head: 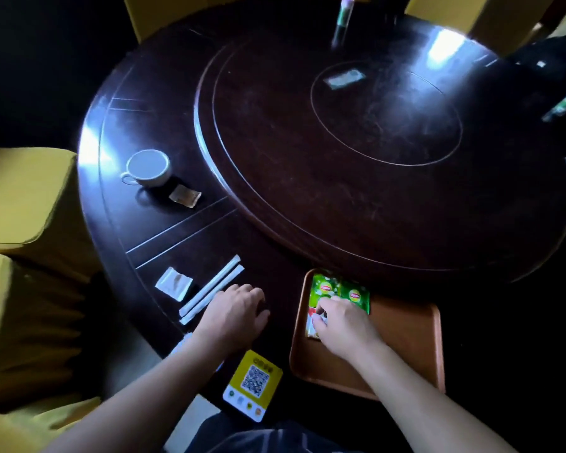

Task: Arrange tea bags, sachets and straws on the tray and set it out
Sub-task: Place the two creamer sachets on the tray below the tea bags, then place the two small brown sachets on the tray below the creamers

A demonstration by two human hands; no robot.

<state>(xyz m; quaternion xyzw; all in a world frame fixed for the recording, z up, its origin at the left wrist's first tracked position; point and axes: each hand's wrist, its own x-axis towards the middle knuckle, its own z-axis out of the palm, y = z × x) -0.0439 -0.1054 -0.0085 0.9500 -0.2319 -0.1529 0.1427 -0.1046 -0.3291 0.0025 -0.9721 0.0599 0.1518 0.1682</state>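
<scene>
step: right hand point(343, 325) was squaring green tea bags point(340, 294) at tray point(406, 338) 10 o'clock corner
fingers: pinched on a packet edge
left hand point(239, 308): flat on surface, fingers loosely together, empty, beside straws point(211, 289)
tip: judged best to align edges, keep room for sachet point(174, 284)

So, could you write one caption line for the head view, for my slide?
Right hand arranges green tea bags on orange tray; left hand rests beside wrapped straws.
</scene>
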